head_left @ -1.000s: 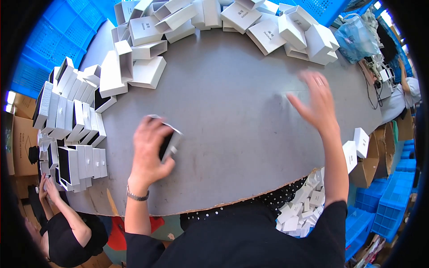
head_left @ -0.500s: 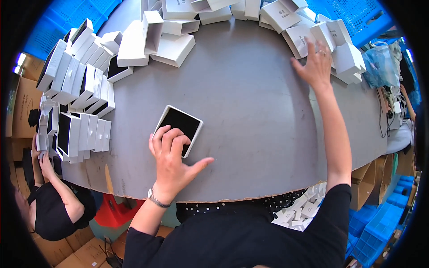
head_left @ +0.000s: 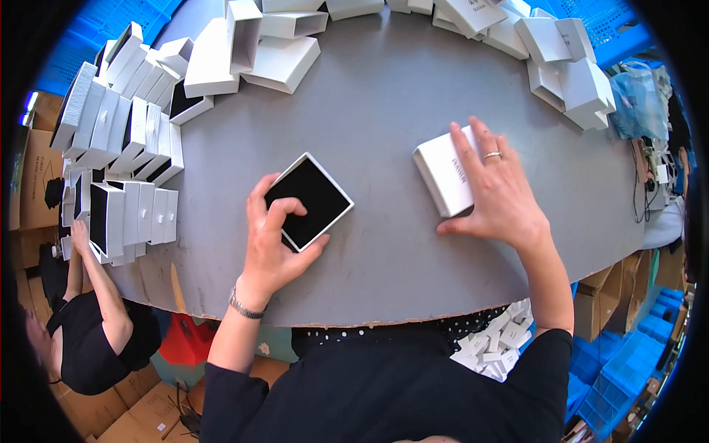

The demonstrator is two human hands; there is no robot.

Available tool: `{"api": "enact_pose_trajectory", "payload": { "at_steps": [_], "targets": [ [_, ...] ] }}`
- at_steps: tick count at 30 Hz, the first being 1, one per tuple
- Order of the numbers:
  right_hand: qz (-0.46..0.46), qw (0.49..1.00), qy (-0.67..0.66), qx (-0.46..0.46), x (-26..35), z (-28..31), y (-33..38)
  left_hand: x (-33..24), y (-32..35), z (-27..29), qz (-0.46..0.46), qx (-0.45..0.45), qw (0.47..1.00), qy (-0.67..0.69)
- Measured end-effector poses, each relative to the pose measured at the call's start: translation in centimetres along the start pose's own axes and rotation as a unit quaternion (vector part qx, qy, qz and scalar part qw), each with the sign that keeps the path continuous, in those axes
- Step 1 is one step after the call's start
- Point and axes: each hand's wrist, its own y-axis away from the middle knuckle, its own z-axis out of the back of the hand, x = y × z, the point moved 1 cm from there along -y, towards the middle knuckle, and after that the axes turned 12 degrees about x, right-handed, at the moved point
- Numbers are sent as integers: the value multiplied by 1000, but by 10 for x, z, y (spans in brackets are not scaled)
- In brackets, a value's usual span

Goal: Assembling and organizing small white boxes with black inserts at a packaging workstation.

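My left hand (head_left: 275, 230), with a metal watch on its wrist, grips a shallow white box tray (head_left: 314, 193) lined in black. Its thumb lies along the near edge, other fingers at the left side, and one finger bends over the lining. My right hand (head_left: 496, 184), wearing a ring, is closed over a white box sleeve (head_left: 443, 171) with dark print on top. Its fingers reach across the far side and the thumb presses the near end. The tray and the sleeve are apart on the grey table (head_left: 384, 273), the palm hiding the sleeve's right part.
Stacked black-lined trays (head_left: 122, 140) crowd the left side. White sleeves (head_left: 281, 63) lie along the far edge, with more sleeves (head_left: 572, 77) at far right. Blue crates (head_left: 602, 26) stand behind. A co-worker (head_left: 100, 325) sits at left. Small white boxes (head_left: 502, 336) fill a space below the table edge.
My right hand has drawn a white sleeve from the far-right pile toward the middle. My left hand has taken hold of the tray, which has turned and shifted slightly right.
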Motion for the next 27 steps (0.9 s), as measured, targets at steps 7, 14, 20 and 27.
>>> {"api": "enact_pose_trajectory", "payload": {
  "at_steps": [7,14,20,27],
  "targets": [
    [19,967,-249,-50,18,-25,11,-18,-31,-21,-77,68,995,19],
    [55,962,-256,-73,21,-32,17,-21,-28,-24,-152,140,978,20],
    [105,959,-235,-122,14,-41,13,-22,-34,-26,-141,167,968,120],
    [152,949,-252,-118,30,-36,10,-25,-35,-30,-111,113,969,188]
  ]
}}
